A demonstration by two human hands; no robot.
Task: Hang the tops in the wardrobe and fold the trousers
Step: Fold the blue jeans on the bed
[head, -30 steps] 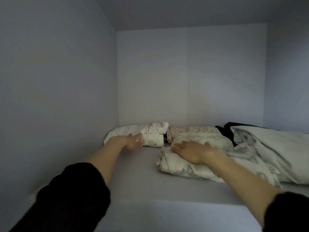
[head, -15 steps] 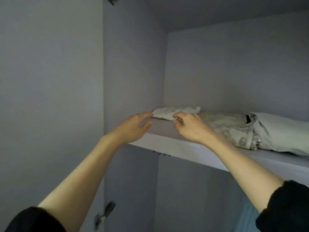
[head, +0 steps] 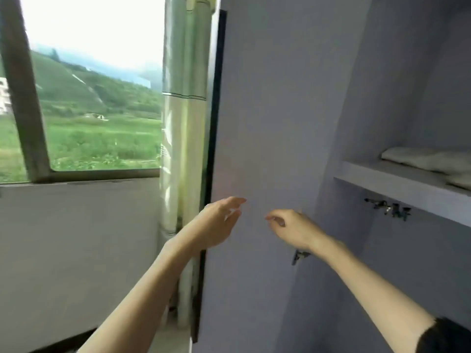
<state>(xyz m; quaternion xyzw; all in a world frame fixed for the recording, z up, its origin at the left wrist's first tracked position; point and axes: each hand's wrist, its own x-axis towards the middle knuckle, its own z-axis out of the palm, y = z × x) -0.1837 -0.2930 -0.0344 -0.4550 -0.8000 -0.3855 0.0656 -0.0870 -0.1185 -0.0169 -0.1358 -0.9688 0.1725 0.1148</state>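
Both hands are raised in front of the open wardrobe door (head: pixel 267 103), and neither holds anything. The left hand (head: pixel 216 225) has a wide, relaxed grip: its fingers reach forward and slightly upward, loosely spread, with the thumb apart below them, and whether the fingertips touch the door panel cannot be told. The right hand (head: pixel 293 229), just to the right of the left and at about the same height, has a narrower grip, its fingers loosely curled with the forefinger and thumb pointing toward the left hand, closed on nothing. A dark sleeve (head: pixel 448 337) covers the right upper arm at the lower right corner. The folded pale clothes (head: pixel 428 161) lie well up and to the right of the right hand, on the wardrobe shelf (head: pixel 397 189), partly cut off by the frame edge and too blurred to tell apart. Under the shelf, right of the right hand, a metal fitting (head: pixel 390 210) hangs, and a hinge (head: pixel 299 256) shows just below the right wrist. Left of the left hand stand a rolled pale curtain (head: pixel 183 123) and a window (head: pixel 89 98) with green hills beyond.
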